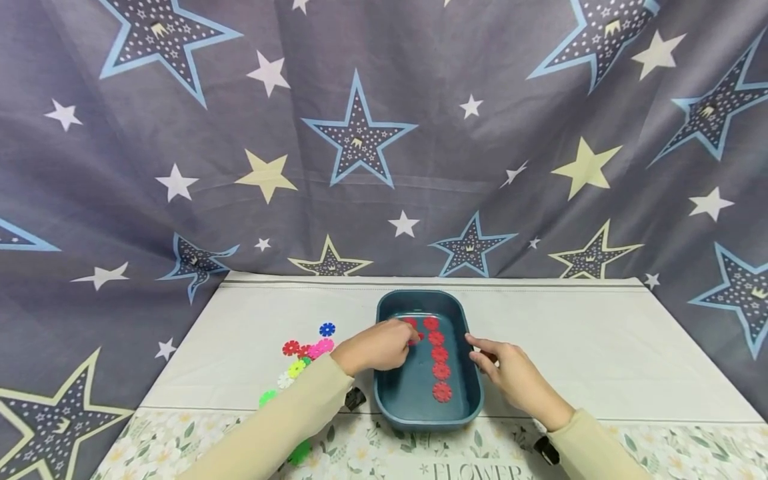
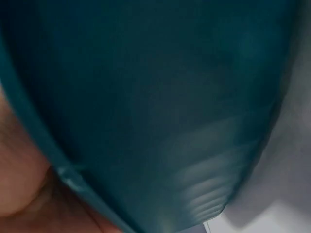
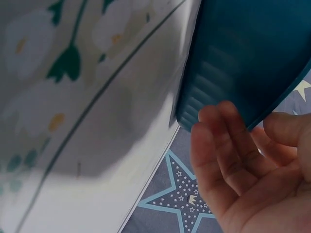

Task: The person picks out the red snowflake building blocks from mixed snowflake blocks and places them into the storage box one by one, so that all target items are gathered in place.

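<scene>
A dark teal plastic tub (image 1: 408,400) stands on the table, with a column of red snowflake discs (image 1: 442,391) along the right of its floor. Reaching over the left wall, my left hand (image 1: 381,345) pinches a red snowflake disc (image 1: 421,337) low inside, beside another red disc at the far end. Its fingertips are partly hidden. My right hand (image 1: 510,373) holds the right rim, thumb at the edge and fingers against the outer wall (image 3: 228,63). In the left wrist view the tub's outer side (image 2: 160,97) fills most of the picture.
Left of the tub lies a loose pile of snowflake discs: blue (image 1: 327,329), red (image 1: 291,347), pink (image 1: 323,346), yellow (image 1: 297,368), white and green, partly behind the left sleeve. A floral cloth strip (image 1: 360,457) runs along the front; a star-print curtain (image 1: 384,220) hangs behind.
</scene>
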Tool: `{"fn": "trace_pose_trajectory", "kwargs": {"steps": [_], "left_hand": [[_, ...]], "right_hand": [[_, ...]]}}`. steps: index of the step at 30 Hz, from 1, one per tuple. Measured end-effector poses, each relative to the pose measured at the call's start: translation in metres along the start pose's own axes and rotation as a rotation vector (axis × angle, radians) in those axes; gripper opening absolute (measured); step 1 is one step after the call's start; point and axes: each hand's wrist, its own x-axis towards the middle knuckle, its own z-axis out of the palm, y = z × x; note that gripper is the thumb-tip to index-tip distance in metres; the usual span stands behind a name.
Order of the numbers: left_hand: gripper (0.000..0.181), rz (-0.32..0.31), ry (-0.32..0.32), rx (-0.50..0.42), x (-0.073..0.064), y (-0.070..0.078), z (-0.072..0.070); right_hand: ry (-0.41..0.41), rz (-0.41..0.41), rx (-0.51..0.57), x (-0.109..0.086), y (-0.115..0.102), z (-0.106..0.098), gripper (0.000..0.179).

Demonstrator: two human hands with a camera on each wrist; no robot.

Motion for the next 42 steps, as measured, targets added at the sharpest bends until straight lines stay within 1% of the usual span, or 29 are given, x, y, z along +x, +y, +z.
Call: {"fn": "trace_pose_trajectory", "kwargs": {"steps": [3, 6, 8, 11, 14, 16, 20, 23, 27, 30, 33, 35, 37, 40, 42], "left_hand": [[0.026, -0.001, -0.030, 0.007, 0.006, -0.002, 0.003], [0.024, -0.002, -0.035, 0.029, 0.011, -0.003, 0.005], [0.023, -0.013, -0.029, 0.039, 0.013, -0.004, 0.005], [0.022, -0.025, -0.003, 0.074, 0.014, -0.004, 0.006], [0.021, -0.022, 0.023, 0.111, 0.013, -0.003, 0.006], [0.020, -0.018, 0.023, 0.135, 0.011, -0.001, 0.006], [0.022, -0.023, -0.035, 0.158, 0.008, 0.005, 0.006], [0.032, -0.058, -0.060, 0.168, 0.005, 0.009, 0.008], [0.037, -0.092, -0.036, 0.204, 0.006, 0.010, 0.009], [0.035, -0.092, -0.023, 0.225, 0.007, 0.009, 0.009], [0.038, -0.093, -0.015, 0.212, 0.006, 0.008, 0.008], [0.038, -0.065, 0.020, 0.196, 0.004, 0.007, 0.005], [0.035, -0.026, 0.084, 0.171, 0.001, 0.006, -0.001], [0.029, 0.029, 0.214, 0.141, -0.009, -0.001, -0.016], [0.026, 0.027, 0.293, 0.117, -0.019, -0.007, -0.027]], "right_hand": [[-0.001, 0.006, 0.004, 0.000, -0.001, 0.000, 0.038], [0.001, 0.011, 0.005, 0.000, -0.003, 0.000, 0.038], [-0.001, 0.011, 0.002, 0.001, -0.004, 0.000, 0.038], [-0.006, 0.012, 0.001, 0.001, -0.004, 0.000, 0.038], [-0.007, 0.012, 0.001, 0.001, -0.005, -0.001, 0.038], [-0.007, 0.012, 0.002, 0.001, -0.005, -0.001, 0.038], [-0.012, 0.015, 0.005, 0.001, -0.005, -0.001, 0.038], [-0.015, 0.017, 0.007, 0.001, -0.005, -0.001, 0.038], [-0.015, 0.015, 0.009, 0.001, -0.004, -0.001, 0.038], [-0.017, 0.011, 0.012, 0.002, -0.004, 0.000, 0.038], [-0.019, 0.012, 0.009, 0.002, -0.005, 0.000, 0.038], [-0.019, 0.021, 0.012, 0.002, -0.005, 0.000, 0.038], [-0.017, 0.033, 0.014, 0.002, -0.006, -0.001, 0.038], [-0.017, 0.040, 0.019, 0.002, -0.006, -0.001, 0.038], [-0.014, 0.037, 0.012, 0.001, -0.005, -0.001, 0.038]]}}
